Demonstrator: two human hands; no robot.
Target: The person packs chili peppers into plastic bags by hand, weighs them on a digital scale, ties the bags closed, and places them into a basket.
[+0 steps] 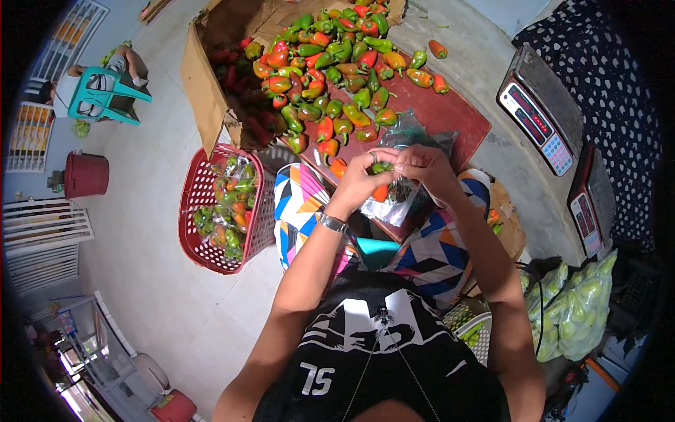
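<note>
My left hand [364,171], with a ring and a metal watch, curls its thumb and fingers around a green pepper [381,168]. My right hand [426,171] meets it fingertip to fingertip; its fingers are pinched, and what lies between them is hidden. Beneath both hands a clear plastic bag [403,211] spreads over the near end of a red board [466,124]. An orange-red pepper [379,193] shows just below my left thumb. Beyond my hands, many red, green and orange peppers [343,68] lie heaped on the board.
A cardboard box [203,95] lies on its side around the heap. Left of my knee, a red perforated basket [185,227] holds bagged peppers [232,205]. Two digital scales [546,105] [593,211] stand at right, above bagged green produce [580,306]. A person sits on a teal chair [92,95].
</note>
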